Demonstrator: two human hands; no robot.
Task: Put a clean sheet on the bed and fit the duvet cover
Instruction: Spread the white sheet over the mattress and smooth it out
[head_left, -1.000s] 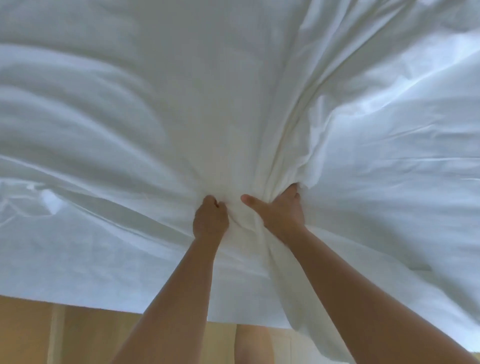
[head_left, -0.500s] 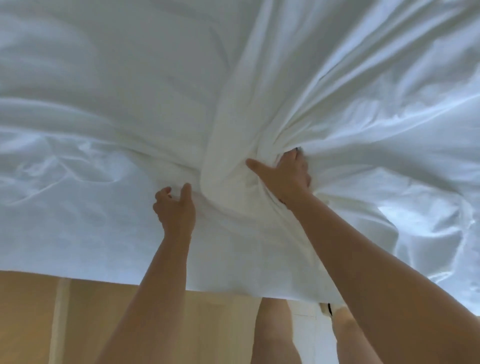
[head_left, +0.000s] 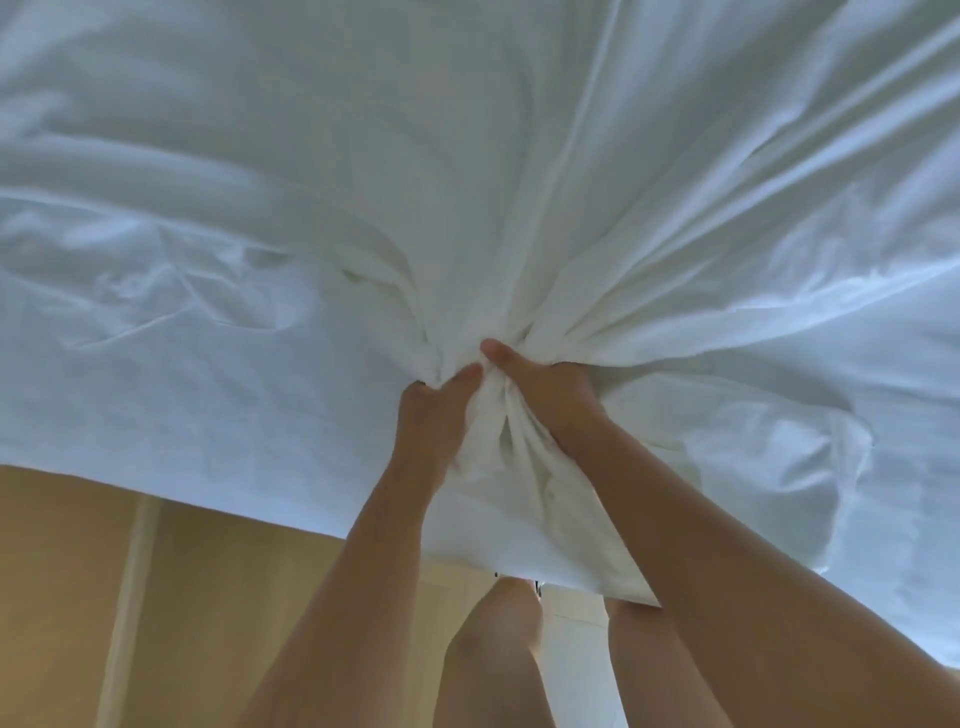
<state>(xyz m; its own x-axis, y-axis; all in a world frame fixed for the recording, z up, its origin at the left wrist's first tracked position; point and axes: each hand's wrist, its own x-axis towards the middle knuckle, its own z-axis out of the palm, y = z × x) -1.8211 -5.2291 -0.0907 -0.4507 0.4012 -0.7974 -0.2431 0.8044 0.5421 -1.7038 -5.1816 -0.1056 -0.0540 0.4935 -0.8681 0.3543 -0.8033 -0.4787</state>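
A wooden floor (head_left: 67, 597) showed at lower left. The white sheet (head_left: 363, 182) filled the upper frame and blocked all behind it. At centre, the left hand (head_left: 434, 421) and right hand (head_left: 553, 402) gripped its bunched folds, thumbs nearly touching. Bare legs (head_left: 493, 665) stood below.

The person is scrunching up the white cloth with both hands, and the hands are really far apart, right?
Not quite. The left hand and the right hand both grip a bunch of the white cloth, but they are close together, side by side, with the thumbs nearly meeting. The head view shows it.
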